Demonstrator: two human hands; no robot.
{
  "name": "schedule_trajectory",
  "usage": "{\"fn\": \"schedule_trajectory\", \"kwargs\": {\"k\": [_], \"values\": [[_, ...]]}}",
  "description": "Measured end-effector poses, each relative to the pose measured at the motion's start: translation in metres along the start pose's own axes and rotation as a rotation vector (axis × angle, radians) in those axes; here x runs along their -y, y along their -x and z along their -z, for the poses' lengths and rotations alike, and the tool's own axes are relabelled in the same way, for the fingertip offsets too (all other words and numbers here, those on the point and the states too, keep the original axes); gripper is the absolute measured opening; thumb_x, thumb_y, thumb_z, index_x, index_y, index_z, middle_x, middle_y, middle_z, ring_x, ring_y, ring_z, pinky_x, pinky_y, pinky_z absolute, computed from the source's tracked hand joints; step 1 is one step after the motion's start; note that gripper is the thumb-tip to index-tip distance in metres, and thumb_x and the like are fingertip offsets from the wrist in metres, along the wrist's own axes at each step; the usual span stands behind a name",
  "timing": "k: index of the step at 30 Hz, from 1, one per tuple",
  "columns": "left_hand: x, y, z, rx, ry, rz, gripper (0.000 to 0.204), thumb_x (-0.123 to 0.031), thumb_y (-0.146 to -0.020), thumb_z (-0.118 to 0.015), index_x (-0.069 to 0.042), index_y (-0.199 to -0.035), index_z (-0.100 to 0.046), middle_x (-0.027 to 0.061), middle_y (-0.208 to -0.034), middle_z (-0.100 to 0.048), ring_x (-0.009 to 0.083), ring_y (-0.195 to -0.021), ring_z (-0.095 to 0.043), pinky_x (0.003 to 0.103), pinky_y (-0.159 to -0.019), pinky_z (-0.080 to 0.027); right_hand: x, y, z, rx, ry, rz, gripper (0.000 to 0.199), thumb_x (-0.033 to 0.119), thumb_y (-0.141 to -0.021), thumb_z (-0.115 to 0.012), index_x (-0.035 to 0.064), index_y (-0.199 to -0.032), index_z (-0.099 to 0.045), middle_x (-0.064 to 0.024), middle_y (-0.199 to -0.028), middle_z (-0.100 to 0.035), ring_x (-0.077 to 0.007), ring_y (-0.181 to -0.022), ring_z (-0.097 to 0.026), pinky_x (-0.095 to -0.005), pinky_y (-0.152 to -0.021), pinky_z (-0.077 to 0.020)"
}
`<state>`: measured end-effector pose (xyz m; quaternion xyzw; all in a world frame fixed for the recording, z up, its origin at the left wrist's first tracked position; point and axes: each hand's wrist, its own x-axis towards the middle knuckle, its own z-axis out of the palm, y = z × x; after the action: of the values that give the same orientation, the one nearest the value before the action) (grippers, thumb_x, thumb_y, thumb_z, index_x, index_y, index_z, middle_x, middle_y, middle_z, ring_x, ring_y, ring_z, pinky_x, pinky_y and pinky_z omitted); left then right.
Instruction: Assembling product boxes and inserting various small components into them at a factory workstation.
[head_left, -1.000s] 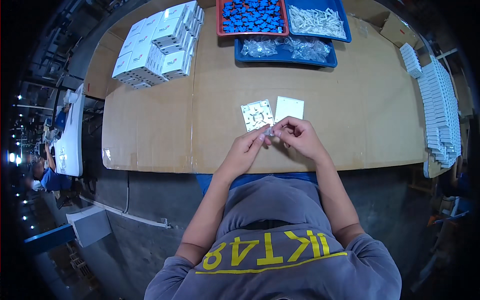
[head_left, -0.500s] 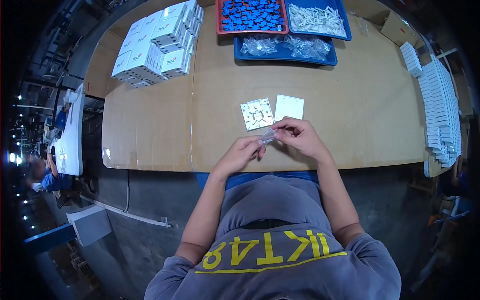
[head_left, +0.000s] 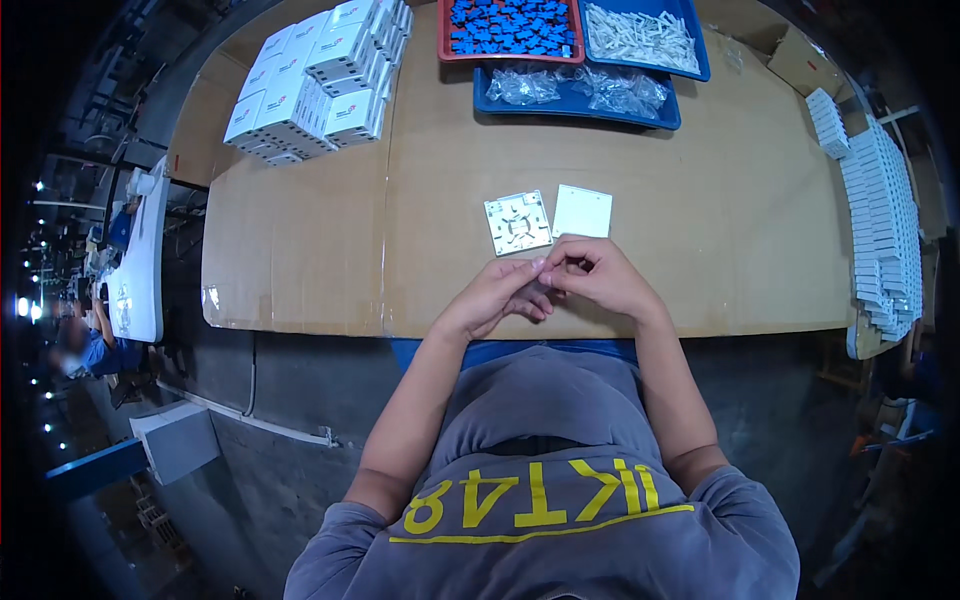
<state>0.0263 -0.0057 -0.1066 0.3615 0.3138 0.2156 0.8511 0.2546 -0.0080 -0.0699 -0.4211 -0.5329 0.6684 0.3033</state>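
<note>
Where the 2 hands meet, just on the near side of 2 white square parts, the left hand point(head_left: 500, 290) and the right hand point(head_left: 603, 282) bring thumbs and forefingers together, the other fingers loosely curled. The fingertips hide the gap, so I cannot tell how tightly they close or whether they have hold of something small. They are probably held this close for fine control.

Just beyond them on the table point(head_left: 290, 250) lie 1 square base point(head_left: 519, 222), its moulded inner side facing up, and 1 plain square cover point(head_left: 583, 210) to its right. The pair seems set there for easy reach by both hands.

Farther out stand 3 trays: 1 red tray point(head_left: 510, 57) of blue pieces point(head_left: 510, 27), 1 blue tray point(head_left: 703, 50) of slim white pieces point(head_left: 640, 40), and 1 nearer blue tray point(head_left: 600, 117) with clear plastic bags point(head_left: 525, 87) in 2 heaps. Each kind has its own tray, likely to keep them from mixing; the pieces are too many to count. Toward the sides are 1 stack of white boxes point(head_left: 290, 85) at far left and 1 long bank of white items point(head_left: 880, 220) at right, presumably piled to save room.
</note>
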Motion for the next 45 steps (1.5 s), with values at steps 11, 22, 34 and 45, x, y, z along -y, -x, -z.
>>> {"fn": "schedule_trajectory", "kwargs": {"k": [11, 22, 34, 45], "values": [[0.012, -0.008, -0.01, 0.104, 0.462, 0.046, 0.046, -0.044, -0.111, -0.048, -0.006, -0.136, -0.055, 0.0131, -0.118, -0.069, 0.0224, -0.095, -0.072, 0.04, -0.086, -0.061, 0.001, -0.008, 0.009, 0.096, 0.029, -0.041, 0.052, 0.043, -0.113, -0.046, -0.001, -0.12, -0.073, -0.0063, -0.115, -0.068, -0.0103, -0.083, -0.06, -0.0273, -0.078, -0.0514], [0.027, -0.015, -0.008, 0.144, 0.479, 0.056, 0.042, -0.042, -0.111, -0.05, -0.009, -0.138, -0.051, 0.0095, -0.114, -0.068, 0.0235, -0.096, -0.071, 0.043, -0.087, -0.061, 0.011, -0.012, 0.013, 0.382, 0.132, -0.138, 0.057, 0.047, -0.113, -0.04, 0.0008, -0.138, -0.063, -0.0095, -0.112, -0.073, -0.0141, -0.1, -0.068, -0.0306, -0.085, -0.0558], [0.052, -0.01, 0.018, 0.244, 0.679, 0.063, 0.061, -0.051, -0.112, -0.041, -0.002, -0.147, -0.051, 0.0067, -0.114, -0.062, 0.0157, -0.084, -0.057, 0.036, -0.076, -0.054, 0.031, -0.051, 0.116, -0.269, 0.273, 0.172, 0.03, 0.024, -0.107, -0.058, -0.0004, -0.114, -0.075, -0.0053, -0.105, -0.076, -0.0131, -0.091, -0.068, -0.0306, -0.083, -0.0539], [0.036, -0.017, 0.012, 0.312, 0.669, 0.104, 0.066, -0.055, -0.11, -0.04, 0.0, -0.143, -0.053, 0.0055, -0.11, -0.062, 0.015, -0.08, -0.055, 0.035, -0.076, -0.051, 0.083, -0.165, 0.282, -1.06, 0.848, 0.309, 0.021, 0.018, -0.093, -0.068, 0.0085, -0.109, -0.077, -0.0161, -0.099, -0.077, -0.0312, -0.095, -0.075, -0.0411, -0.083, -0.0577]]}}
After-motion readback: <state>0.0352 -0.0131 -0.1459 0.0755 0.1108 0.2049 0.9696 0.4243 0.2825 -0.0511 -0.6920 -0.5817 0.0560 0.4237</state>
